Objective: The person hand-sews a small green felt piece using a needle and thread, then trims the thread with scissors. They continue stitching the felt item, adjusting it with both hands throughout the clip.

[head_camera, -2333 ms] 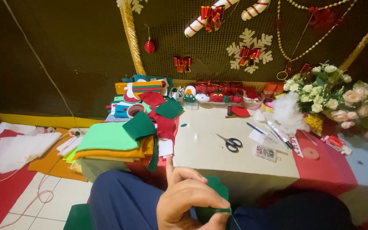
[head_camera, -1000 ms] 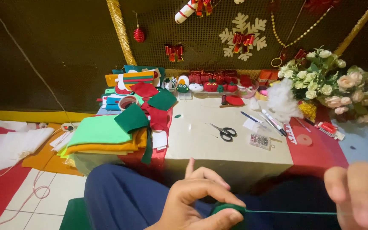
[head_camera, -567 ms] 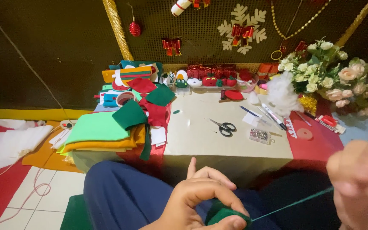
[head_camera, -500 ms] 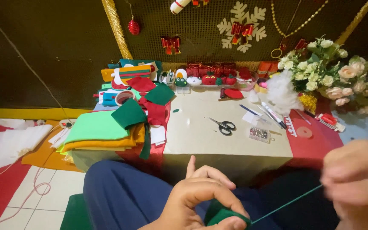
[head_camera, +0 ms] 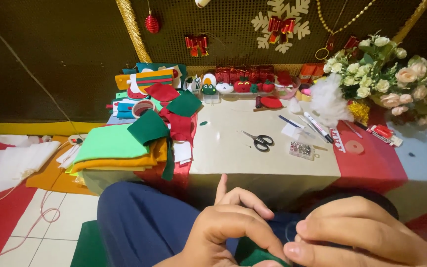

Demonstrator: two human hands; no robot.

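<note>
One camera on my head, looking down and forward.

It sits close over my hands, my left hand [head_camera: 223,230] and right hand [head_camera: 362,237] filling the bottom edge of the frame, the low table [head_camera: 253,163] across the middle, the dark wall [head_camera: 50,54] along the top.

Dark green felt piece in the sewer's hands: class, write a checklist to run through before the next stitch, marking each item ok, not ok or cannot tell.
1. Dark green felt piece gripped by the left hand: ok, the fingers wrap over it.
2. Right hand at the felt: ok, its fingertips meet the piece's edge.
3. Needle visible and pointing away from fingers: cannot tell, none shows.
4. Thread free of tangles: cannot tell, it is not visible.
5. Black-handled scissors within reach: ok, lying on the cream tabletop ahead.
6. Stack of light green and orange felt sheets clear of the hands: ok, it sits apart, to the left.
</note>
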